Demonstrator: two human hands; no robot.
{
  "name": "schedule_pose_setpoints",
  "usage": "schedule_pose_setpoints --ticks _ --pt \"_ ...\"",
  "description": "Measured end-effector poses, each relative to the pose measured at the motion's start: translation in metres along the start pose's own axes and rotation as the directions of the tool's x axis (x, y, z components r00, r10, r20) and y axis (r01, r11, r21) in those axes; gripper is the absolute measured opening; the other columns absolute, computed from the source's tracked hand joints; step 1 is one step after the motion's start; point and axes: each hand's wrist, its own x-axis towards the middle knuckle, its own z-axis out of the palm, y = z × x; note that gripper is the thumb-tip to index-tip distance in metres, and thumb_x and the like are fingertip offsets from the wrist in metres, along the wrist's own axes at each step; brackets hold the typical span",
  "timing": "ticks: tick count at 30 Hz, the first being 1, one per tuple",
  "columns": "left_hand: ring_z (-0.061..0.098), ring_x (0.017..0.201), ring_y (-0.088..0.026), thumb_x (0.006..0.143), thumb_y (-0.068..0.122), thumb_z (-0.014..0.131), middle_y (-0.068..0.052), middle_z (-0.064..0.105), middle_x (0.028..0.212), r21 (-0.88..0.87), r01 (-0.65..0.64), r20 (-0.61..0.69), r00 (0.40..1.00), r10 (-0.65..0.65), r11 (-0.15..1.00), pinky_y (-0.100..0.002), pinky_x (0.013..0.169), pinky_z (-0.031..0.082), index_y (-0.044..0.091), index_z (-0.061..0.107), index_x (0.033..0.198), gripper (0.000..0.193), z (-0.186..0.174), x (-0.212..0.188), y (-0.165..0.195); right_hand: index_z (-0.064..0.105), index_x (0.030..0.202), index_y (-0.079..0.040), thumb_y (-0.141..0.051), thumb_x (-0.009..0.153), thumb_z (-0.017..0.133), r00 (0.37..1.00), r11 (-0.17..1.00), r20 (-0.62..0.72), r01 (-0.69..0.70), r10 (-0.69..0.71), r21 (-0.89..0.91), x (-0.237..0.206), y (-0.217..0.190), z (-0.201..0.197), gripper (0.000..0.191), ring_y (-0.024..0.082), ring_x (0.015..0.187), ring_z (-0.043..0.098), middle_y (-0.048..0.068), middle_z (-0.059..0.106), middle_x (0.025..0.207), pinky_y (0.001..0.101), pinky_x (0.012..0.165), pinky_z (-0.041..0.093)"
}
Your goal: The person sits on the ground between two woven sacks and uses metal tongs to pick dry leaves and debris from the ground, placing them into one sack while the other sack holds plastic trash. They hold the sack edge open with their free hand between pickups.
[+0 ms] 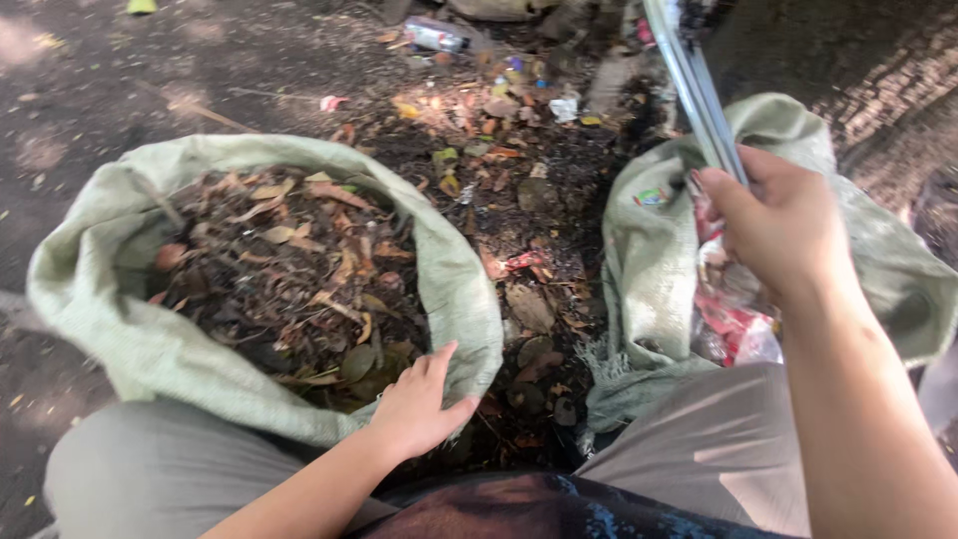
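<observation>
My left hand [417, 404] grips the near rim of a pale green woven sack [110, 309] filled with dry leaves [289, 269] and twigs. My right hand [783, 225] is closed around the handles of long metal tongs [694, 85], which reach up and away toward the top of the view. Beneath that hand stands a second pale green sack [649, 269] holding plastic wrappers [728, 319] in red and white. I crouch, with my grey-trousered knees at the bottom.
Between the sacks lies dark soil [519, 200] strewn with leaves and bits of litter. A crushed plastic bottle [436, 36] lies at the far side. Bare dirt ground stretches to the left; a brick wall [898, 80] rises at the right.
</observation>
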Motion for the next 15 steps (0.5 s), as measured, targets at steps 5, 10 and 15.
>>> schedule_pose_setpoints --ticks 5,10,15 --pt "0.04 0.139 -0.032 0.087 0.051 0.063 -0.011 0.045 0.149 0.063 -0.093 -0.26 0.96 0.106 0.994 -0.054 0.108 0.035 0.016 0.038 0.148 0.074 0.008 -0.003 0.044 0.069 0.137 -0.009 -0.029 0.1 0.07 0.967 0.976 -0.17 -0.203 0.187 -0.08 -0.02 0.08 -0.1 0.042 0.008 0.055 0.051 0.001 0.065 0.077 0.0289 0.047 0.04" --pt "0.04 0.137 -0.035 0.087 0.048 0.066 -0.015 0.047 0.146 0.115 -0.336 -0.374 0.857 0.354 0.935 -0.054 0.109 0.032 0.011 0.049 0.141 0.068 0.026 0.038 0.081 0.063 0.141 -0.011 -0.043 0.093 0.075 0.931 0.797 -0.132 -0.36 0.341 -0.485 -0.022 0.2 -0.109 0.06 0.018 0.069 0.063 0.01 0.072 0.078 0.0342 0.062 0.049" --pt "0.043 0.136 -0.033 0.088 0.05 0.067 -0.015 0.043 0.151 -0.034 -0.315 -0.012 0.949 0.315 0.948 -0.052 0.111 0.036 0.014 0.055 0.141 0.065 0.043 0.122 0.149 0.068 0.133 -0.008 -0.057 0.08 0.079 0.72 0.608 0.172 -0.405 0.672 -0.683 -0.014 0.254 -0.136 0.073 0.025 0.066 0.065 0.014 0.068 0.076 0.0386 0.059 0.053"
